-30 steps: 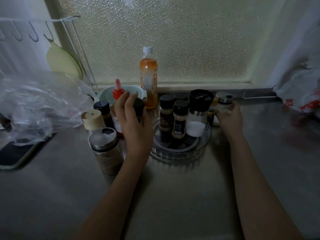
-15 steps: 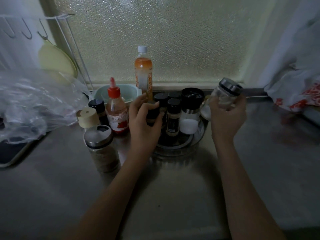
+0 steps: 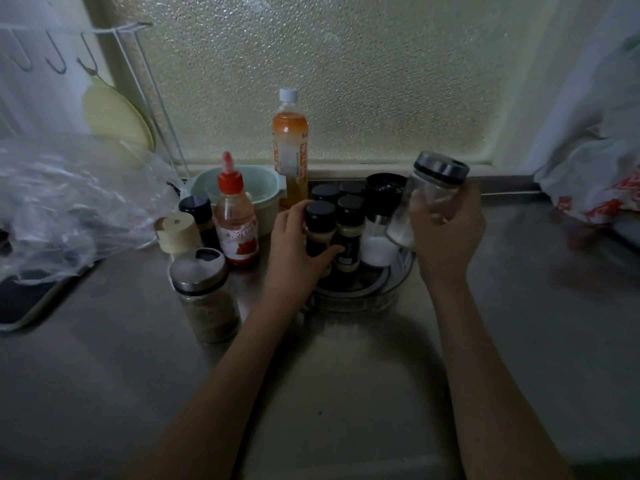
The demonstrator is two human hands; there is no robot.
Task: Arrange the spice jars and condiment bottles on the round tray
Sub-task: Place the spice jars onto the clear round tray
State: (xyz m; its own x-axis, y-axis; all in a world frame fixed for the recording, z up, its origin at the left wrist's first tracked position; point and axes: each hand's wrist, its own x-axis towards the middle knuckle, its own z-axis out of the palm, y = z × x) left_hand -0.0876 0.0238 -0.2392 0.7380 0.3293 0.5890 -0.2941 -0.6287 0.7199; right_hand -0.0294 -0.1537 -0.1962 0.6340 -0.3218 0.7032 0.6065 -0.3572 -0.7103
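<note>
Lowered onto round tray [image 3: 398, 292], black-capped jar [image 3: 320, 230] in left hand [image 3: 294, 251], right hand [image 3: 446, 233] gripping glass jar [image 3: 427, 199]

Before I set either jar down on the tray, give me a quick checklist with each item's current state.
1. Left hand grips the black-capped spice jar: ok.
2. Right hand holds the glass jar securely: ok, though tilted.
3. Glass jar's lid closed: cannot tell; an opening shows in the top.
4. Free space on the round tray: ok at the front, rear crowded.
5. Tall grinder clear of the right hand's path: not ok, directly beside it.
</note>
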